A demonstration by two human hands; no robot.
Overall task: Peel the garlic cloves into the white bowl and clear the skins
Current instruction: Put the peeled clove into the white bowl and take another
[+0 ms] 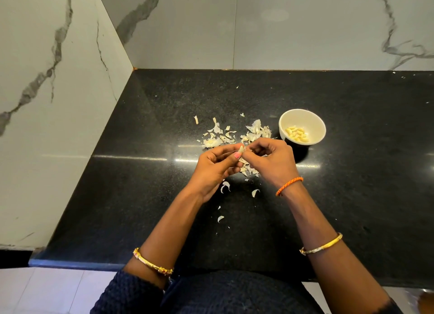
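No brand, label or writing can be read anywhere on the black desk point(352, 173), the marble-patterned walls point(58, 102) or the dishes.

The left hand point(215, 170) and the right hand point(273, 160) meet above the middle of the desk, both closed in a pinching grip on one garlic clove point(242, 148). Only a pale sliver of that clove shows between the fingertips, next to a pink-painted nail; whether its skin is partly off cannot be made out. The curled fingers of both hands hide the rest of it.

The white bowl point(314, 123) stands on the desk just beyond and to the right of the right hand, apart from it. Peeled cloves point(297, 133) lie in a small heap on its bottom; their count is hard to tell.

Garlic skins point(217, 136) lie scattered on the desk beyond the hands, with more under the hands, partly hidden, and a few stray flakes nearer the person between the forearms. Some unpeeled pieces may sit among the pile beside the bowl, but this is unclear.

An orange thread band point(289, 186) circles the right wrist, and gold bangles point(321, 244) sit on both forearms. The dark blue knit sleeves point(126, 290) are cut off by the lower edge.
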